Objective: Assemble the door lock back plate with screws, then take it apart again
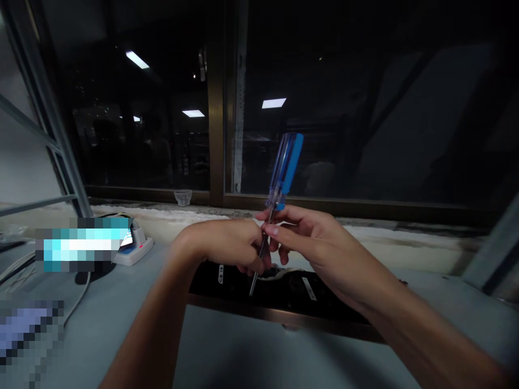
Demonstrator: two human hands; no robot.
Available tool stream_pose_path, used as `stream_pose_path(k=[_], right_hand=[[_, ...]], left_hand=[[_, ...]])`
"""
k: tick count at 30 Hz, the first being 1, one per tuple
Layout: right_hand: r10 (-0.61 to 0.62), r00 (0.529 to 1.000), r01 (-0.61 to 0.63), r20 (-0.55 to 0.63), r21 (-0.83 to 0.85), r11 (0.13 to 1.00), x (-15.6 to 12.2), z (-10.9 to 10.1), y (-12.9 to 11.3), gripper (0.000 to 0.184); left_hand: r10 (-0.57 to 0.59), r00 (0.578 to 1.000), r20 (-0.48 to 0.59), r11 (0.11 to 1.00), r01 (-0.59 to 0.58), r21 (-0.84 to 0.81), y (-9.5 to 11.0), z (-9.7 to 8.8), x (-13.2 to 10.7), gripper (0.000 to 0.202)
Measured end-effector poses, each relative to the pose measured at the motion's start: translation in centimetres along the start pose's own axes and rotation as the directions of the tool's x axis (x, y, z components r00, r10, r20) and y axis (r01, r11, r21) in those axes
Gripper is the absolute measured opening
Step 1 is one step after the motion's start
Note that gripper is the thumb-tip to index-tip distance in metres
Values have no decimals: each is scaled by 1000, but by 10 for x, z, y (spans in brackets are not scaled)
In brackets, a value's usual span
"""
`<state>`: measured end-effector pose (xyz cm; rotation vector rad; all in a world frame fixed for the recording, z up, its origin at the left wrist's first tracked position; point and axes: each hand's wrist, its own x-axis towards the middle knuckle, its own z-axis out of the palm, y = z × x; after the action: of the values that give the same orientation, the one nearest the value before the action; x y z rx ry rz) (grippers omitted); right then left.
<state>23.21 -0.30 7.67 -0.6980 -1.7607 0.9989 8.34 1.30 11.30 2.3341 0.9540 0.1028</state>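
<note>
A screwdriver (287, 165) with a clear and blue handle stands tilted in front of me, handle up and metal tip down. My right hand (314, 235) pinches its shaft just below the handle between thumb and fingers. Lower on the shaft, the curled fingers of my left hand (235, 243) close round it, partly hiding it. Beneath both hands lies a long black panel (259, 300) with a metal front edge, white labels and pale wires. The tip shows against this panel; whether it touches I cannot tell.
A white power strip (135, 254) with plugs and cables sits on the left of the grey table (227, 351). A small clear cup (183, 198) is on the window sill. Metal frame posts (67, 156) stand at the left. Blurred-out items lie at left.
</note>
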Motion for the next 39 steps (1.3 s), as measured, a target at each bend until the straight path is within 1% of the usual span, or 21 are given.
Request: stream_pose_path(k=[2,5,7,8,10,12,13,15,18,21,23,25,26,28,30,31,33,35,36,37,39], right_hand=[[-35,998,32,-54,-49,998,1,0,2,13],[-79,980,51,-181,-154,987,3,-1,6,19],[-97,965,43,-244,-218,975,4,-2,8,21],[-99,963,41,-250,-227,973,4,-2,9,21],[-72,978,38,-196,-173,984,4,-1,9,19],[-33,995,25,-93,-80,996,4,-1,8,21],[-23,999,21,-49,-48,999,3,-1,7,20],[-23,1000,23,-8,-15,1000,3,-1,5,15],[-42,999,43,-33,18,999,3,-1,4,7],[-46,998,48,-31,49,998,3,0,3,7],[-46,999,46,-17,46,998,3,1,2,9],[-45,998,45,-32,1,999,2,0,3,10],[-44,997,42,-58,-40,998,2,0,4,13],[-46,990,26,-133,-146,989,3,0,6,18],[-37,985,2,-170,-200,980,3,0,7,20],[-24,987,-5,-161,-181,984,2,0,7,20],[11,996,-18,-93,-69,997,2,0,6,24],[27,1000,-27,-16,23,999,1,-1,4,24],[24,1000,-24,7,37,999,1,-1,4,21],[14,1000,-15,17,37,999,1,-2,3,17],[3,1000,-2,-12,23,1000,1,-2,3,15]], left_hand=[[-43,999,0,998,43,34,1,1,0,5],[-110,994,-23,992,111,58,0,2,2,22],[-118,992,-35,992,119,33,-1,4,4,23],[-115,992,-42,993,116,28,-1,4,4,21],[-94,993,-65,994,97,47,0,4,5,16],[-69,995,-75,994,75,81,1,3,5,10],[-63,996,-70,994,69,81,1,2,4,8],[-60,997,-42,996,63,69,2,0,2,9],[-34,999,-15,998,35,53,3,-1,1,11],[-2,1000,-27,999,3,33,2,0,0,6],[17,999,-45,1000,-17,6,1,2,1,15],[8,999,-43,1000,-9,-6,1,2,1,21],[-11,999,-38,1000,11,-1,1,2,1,22],[-69,997,-37,997,69,15,2,3,2,23],[-86,995,-49,996,87,15,3,2,2,19],[-74,996,-55,997,75,9,3,2,3,14],[-46,997,-63,999,47,5,4,2,3,3],[-43,997,-60,999,44,15,4,1,2,9],[-47,998,-47,999,48,18,5,1,1,10],[-44,999,-31,999,45,18,5,0,0,10],[-12,1000,-22,1000,12,26,5,0,-1,6]])
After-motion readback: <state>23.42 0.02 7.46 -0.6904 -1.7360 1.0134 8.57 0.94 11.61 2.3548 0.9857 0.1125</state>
